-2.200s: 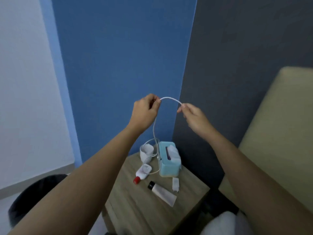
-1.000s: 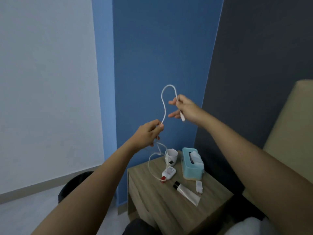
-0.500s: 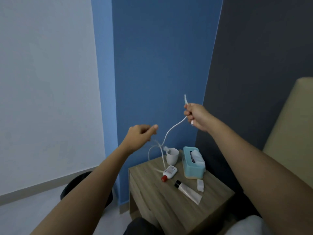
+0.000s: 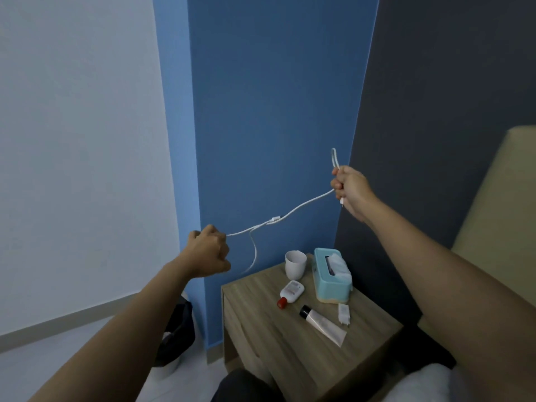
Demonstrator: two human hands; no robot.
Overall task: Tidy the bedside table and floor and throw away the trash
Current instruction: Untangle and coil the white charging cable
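A thin white cable (image 4: 293, 212) stretches in the air between both hands, above the bedside table (image 4: 290, 340). My right hand (image 4: 349, 190) is a closed fist on one end, with a short loop sticking up above it. My left hand (image 4: 210, 248) grips the other part lower down to the left, and a loose tail hangs from it. On the table stand a white cup (image 4: 295, 264) and a teal tissue box (image 4: 332, 274), and there lie a small white bottle with a red cap (image 4: 291, 293), a white tube with a black cap (image 4: 324, 324) and a white charger plug (image 4: 343, 313).
A dark trash bin (image 4: 177, 335) with a black liner stands on the floor left of the table, against the blue wall. A beige headboard (image 4: 493, 227) rises on the right, and white bedding (image 4: 429, 384) shows at the lower right.
My hands have pulled apart, drawing the cable nearly taut. The left hand sank and moved left; the cable's lower end has lifted off the table.
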